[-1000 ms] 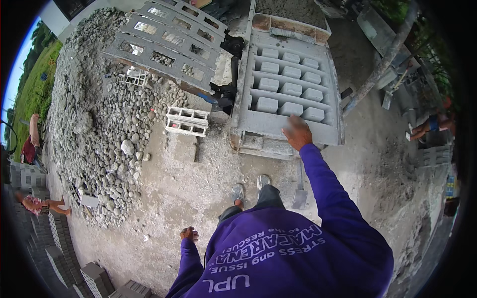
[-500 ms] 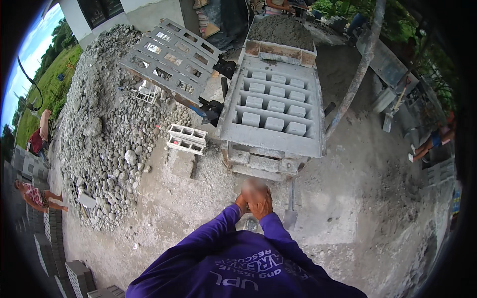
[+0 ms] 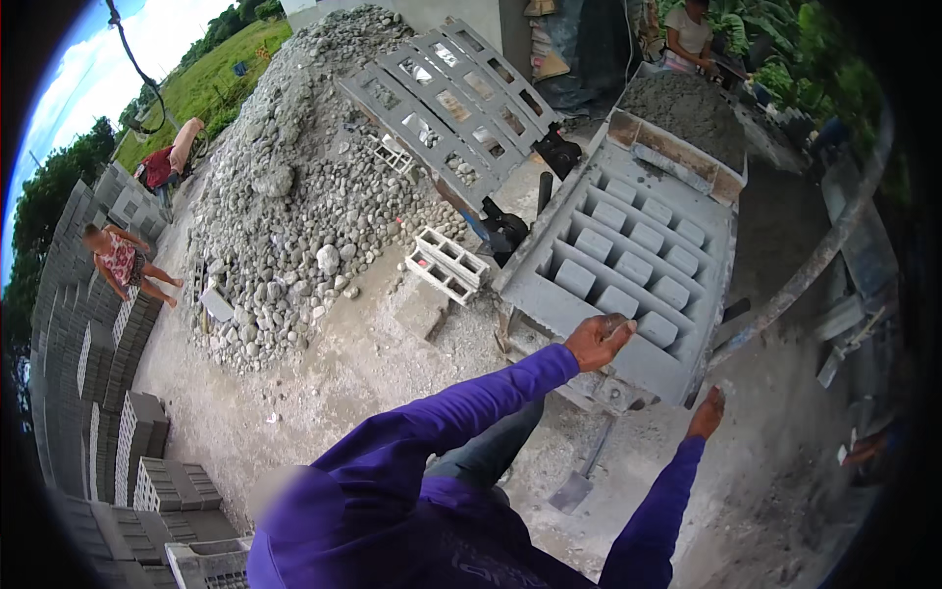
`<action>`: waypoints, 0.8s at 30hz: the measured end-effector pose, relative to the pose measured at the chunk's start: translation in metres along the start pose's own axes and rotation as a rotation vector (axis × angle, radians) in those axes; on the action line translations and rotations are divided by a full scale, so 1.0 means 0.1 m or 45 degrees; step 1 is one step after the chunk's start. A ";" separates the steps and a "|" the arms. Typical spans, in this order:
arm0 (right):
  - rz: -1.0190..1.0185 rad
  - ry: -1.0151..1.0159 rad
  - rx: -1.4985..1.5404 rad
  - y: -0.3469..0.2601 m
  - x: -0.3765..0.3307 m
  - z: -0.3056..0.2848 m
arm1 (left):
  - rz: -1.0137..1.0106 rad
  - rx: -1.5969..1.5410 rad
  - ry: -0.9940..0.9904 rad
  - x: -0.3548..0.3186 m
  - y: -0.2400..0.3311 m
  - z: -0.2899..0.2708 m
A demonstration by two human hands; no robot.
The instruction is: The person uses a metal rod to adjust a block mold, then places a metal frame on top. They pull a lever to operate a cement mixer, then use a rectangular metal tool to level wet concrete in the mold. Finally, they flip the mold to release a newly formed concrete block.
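My left hand (image 3: 601,343) is over the front edge of a grey metal block mould (image 3: 564,312), its fingers loosely bent and apart, with nothing visible in them. Rows of rectangular grey cores stand in the mould's slots. My right hand (image 3: 706,412) is just off the mould's near right corner, lower than the left; its fingers point forward and seem to hold nothing. Wet grey mix (image 3: 682,110) is heaped behind the mould. To the left, a slotted metal plate (image 3: 446,103) is tilted up on black hinges.
A shovel (image 3: 572,494) lies by the mould's front. A hollow block (image 3: 447,263) stands left of it, before a gravel pile (image 3: 285,226). Stacked blocks (image 3: 142,432) line the left. A bent pole (image 3: 814,270) rises at the right. Several people are around.
My hands, together before my chest earlier, have parted: the left is at the mould's edge, the right out to the right. The view has swung left, so the mould sits farther right.
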State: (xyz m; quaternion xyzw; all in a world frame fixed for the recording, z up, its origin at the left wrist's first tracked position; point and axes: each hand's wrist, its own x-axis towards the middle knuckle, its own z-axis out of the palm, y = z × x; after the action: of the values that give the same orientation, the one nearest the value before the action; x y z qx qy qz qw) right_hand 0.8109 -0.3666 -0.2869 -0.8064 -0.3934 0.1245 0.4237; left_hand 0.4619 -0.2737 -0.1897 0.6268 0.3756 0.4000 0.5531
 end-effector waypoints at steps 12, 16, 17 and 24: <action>0.315 0.037 -0.215 -0.80 -0.14 0.44 | 0.261 1.555 0.142 4.77 -0.51 -0.47; 0.424 0.003 -0.203 -0.87 -0.15 0.42 | -0.275 1.668 -0.256 5.38 -0.37 -0.21; 0.425 -0.001 -0.189 -0.87 -0.12 0.44 | -0.237 1.702 -0.203 5.45 -0.41 -0.22; 0.320 -0.024 -0.223 -0.83 -0.02 0.47 | -0.140 1.664 0.027 5.44 -0.56 -0.27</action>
State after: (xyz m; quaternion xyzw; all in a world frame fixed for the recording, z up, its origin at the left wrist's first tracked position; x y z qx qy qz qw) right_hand 0.7402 -0.3133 -0.2506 -0.8820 -0.3025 0.1493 0.3292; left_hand 0.6517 0.2399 -0.1969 0.8097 0.5783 0.0669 0.0743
